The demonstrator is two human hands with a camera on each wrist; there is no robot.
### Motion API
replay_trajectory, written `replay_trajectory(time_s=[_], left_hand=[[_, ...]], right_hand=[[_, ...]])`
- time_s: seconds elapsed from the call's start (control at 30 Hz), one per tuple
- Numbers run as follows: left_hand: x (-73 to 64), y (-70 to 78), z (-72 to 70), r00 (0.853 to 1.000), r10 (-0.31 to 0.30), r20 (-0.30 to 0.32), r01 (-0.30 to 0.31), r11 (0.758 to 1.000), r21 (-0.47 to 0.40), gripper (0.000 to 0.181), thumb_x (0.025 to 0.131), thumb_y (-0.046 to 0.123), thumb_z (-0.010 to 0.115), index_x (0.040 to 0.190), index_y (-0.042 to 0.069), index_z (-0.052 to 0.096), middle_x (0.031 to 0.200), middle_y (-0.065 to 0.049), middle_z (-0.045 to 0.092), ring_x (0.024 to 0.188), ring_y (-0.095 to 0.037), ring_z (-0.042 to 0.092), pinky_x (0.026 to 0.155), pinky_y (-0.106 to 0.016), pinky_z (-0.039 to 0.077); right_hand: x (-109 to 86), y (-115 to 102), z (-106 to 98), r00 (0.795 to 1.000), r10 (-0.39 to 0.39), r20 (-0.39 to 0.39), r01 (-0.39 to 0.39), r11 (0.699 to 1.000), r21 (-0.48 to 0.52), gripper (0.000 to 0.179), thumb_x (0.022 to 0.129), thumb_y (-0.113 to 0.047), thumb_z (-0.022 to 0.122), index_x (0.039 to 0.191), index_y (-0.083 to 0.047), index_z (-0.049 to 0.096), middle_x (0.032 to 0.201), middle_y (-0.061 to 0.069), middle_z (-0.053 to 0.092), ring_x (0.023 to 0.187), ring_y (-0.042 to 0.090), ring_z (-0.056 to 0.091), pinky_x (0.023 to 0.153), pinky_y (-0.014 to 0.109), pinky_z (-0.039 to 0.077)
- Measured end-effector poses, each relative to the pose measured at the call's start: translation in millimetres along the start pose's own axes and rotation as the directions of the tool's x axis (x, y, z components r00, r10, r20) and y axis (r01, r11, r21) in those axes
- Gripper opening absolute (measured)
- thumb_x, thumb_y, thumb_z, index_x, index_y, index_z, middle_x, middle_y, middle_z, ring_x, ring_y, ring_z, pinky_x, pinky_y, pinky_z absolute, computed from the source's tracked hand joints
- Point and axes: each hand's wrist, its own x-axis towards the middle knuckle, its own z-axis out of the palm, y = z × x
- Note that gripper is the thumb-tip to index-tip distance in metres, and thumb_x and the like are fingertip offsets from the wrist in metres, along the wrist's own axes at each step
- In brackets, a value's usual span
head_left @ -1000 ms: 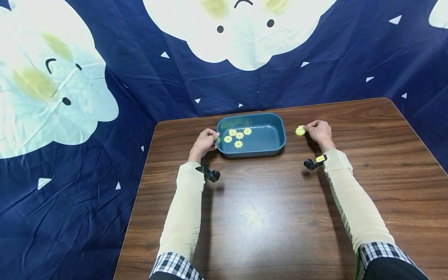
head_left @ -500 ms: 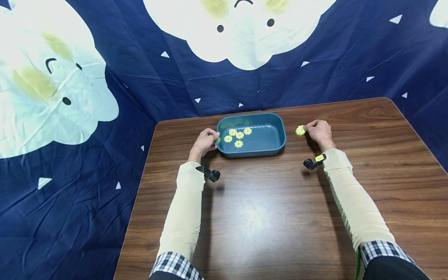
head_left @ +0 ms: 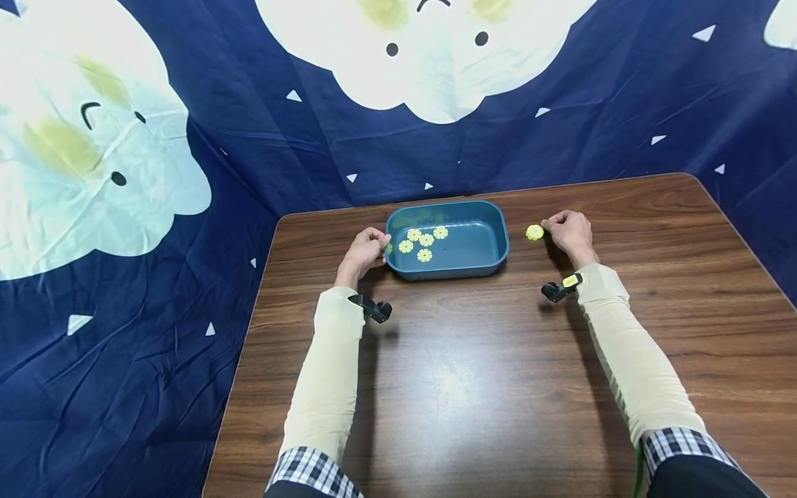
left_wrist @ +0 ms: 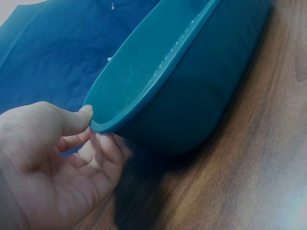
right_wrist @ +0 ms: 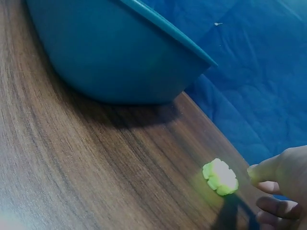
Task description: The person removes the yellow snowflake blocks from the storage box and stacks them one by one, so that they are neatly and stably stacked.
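Note:
My left hand (head_left: pixel 364 253) pinches the left rim of a blue-green rectangular tub (head_left: pixel 452 270), thumb on top and curled fingers beneath, plain in the left wrist view. Several yellow flower-shaped pieces (head_left: pixel 425 256) lie on the tub's floor toward its left side. Right of the tub, a single yellow flower-shaped piece (right_wrist: pixel 221 177) with a pale face and scalloped green-yellow edge sits on the table. Beside it is my right hand (head_left: pixel 569 232), thumb and fingers loosely bent. A narrow gap shows between its fingertips and the piece in the right wrist view.
The brown wood-grain table (head_left: pixel 461 387) reflects a bright glare in its middle. Behind it and to the left hangs dark blue cloth (head_left: pixel 249 124) with white cloud shapes. Black wrist cameras (head_left: pixel 378 312) stick out from both cuffs.
My right fingertips have drawn slightly back to the right, off the single flower-shaped piece, which they touched before. The left hand and the tub stay in place.

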Motion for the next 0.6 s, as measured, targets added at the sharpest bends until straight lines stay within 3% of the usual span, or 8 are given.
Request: replay_trajectory(time_s=[0.3,0.6], left_hand=[[0.4,-0.1,0.1,1.000,0.004,-0.001,-0.004,1.000,0.004,0.012,0.099,0.018,0.052,0.092,0.012,0.045,0.091,-0.003,0.045,0.069,-0.013,0.046,0.058,-0.021,0.045],[0.3,0.0,0.8,1.000,-0.003,-0.003,0.004,1.000,0.006,0.012,0.099,0.019,0.052,0.092,0.012,0.045,0.090,-0.003,0.045,0.070,-0.014,0.045,0.057,-0.021,0.045]], right_hand=[[-6.2,-14.3,-2.6,0.987,-0.149,-0.068,0.148,0.989,-0.015,0.028,0.091,-0.026,0.060,0.098,0.000,0.064,0.103,0.024,0.058,0.105,0.040,0.052,0.093,0.050,0.039],[-12.8,-36.1,-0.6,0.972,-0.218,-0.083,0.219,0.976,-0.004,0.028,0.092,-0.026,0.059,0.102,0.000,0.062,0.108,0.021,0.053,0.104,0.037,0.049,0.090,0.049,0.037]])
